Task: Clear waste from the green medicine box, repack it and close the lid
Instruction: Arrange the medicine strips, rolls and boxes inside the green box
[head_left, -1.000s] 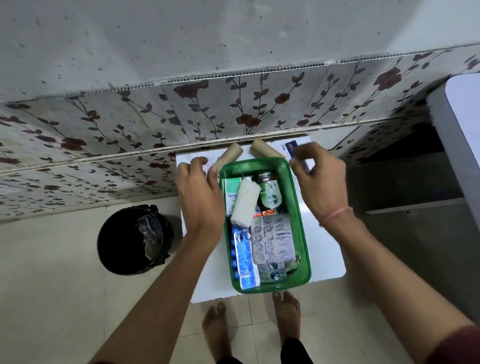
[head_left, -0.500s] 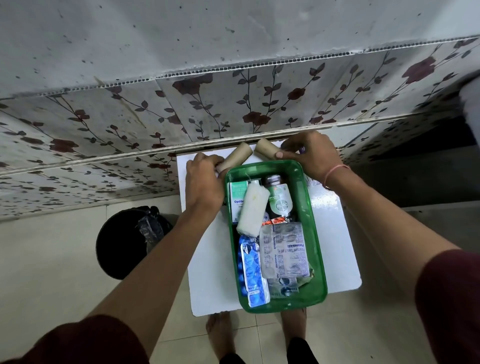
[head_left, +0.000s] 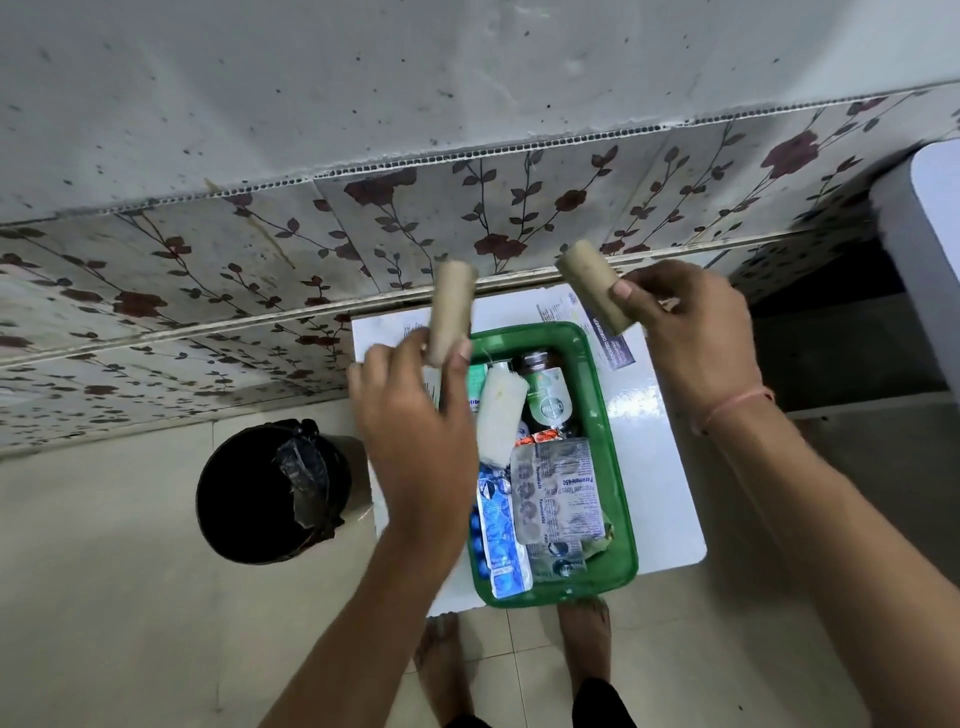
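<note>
The green medicine box (head_left: 613, 467) stands open on a small white table (head_left: 660, 467). Inside lie a white gauze roll (head_left: 501, 415), a brown bottle (head_left: 548, 397), a silver tablet strip (head_left: 558, 491) and a blue blister strip (head_left: 498, 535). My left hand (head_left: 415, 431) holds one tan cardboard tube (head_left: 451, 309) upright above the box's far left corner. My right hand (head_left: 691, 332) holds a second tan tube (head_left: 592, 291), tilted, above the table's far right side. No lid is in view.
A black bin (head_left: 260, 493) with a dark liner stands on the floor left of the table. Printed leaflets (head_left: 602, 332) lie on the table behind the box. A flowered wall runs behind; a white surface (head_left: 930, 249) juts in at the right. My bare feet (head_left: 587, 634) are below the table.
Both hands have closed on the two cardboard tubes that lay behind the box and lifted them off the table, the left one now upright.
</note>
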